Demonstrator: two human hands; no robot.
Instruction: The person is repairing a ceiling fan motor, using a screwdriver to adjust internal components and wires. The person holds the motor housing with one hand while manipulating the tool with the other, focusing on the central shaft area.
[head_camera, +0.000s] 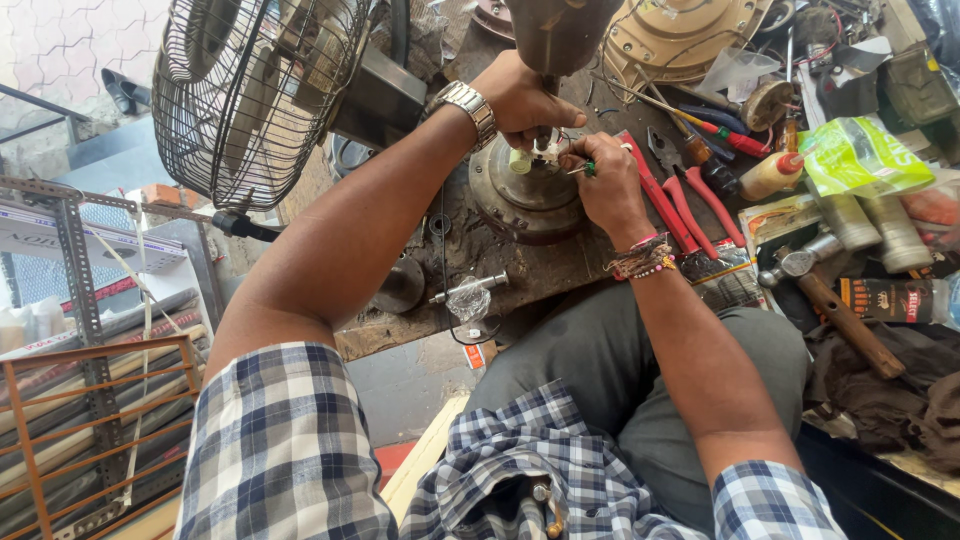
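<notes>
A round grey metal motor housing (520, 200) lies on a worn dark workbench (470, 250). My left hand (520, 98), with a metal watch at the wrist, rests on the housing's top and pinches small wires at its centre. My right hand (605, 180), with bead bracelets on the wrist, holds a thin green-tipped piece against the same spot. What exactly sits between the fingers is too small to make out. A brown motor body (560, 35) stands just behind my left hand.
A wire fan guard (250, 90) stands at the left. Red-handled pliers (690, 205), a hammer (835, 310), a glue bottle (772, 175), a green packet (860, 155) and tubes crowd the bench's right side. A bolt and plastic scrap (468, 293) lie near the front edge.
</notes>
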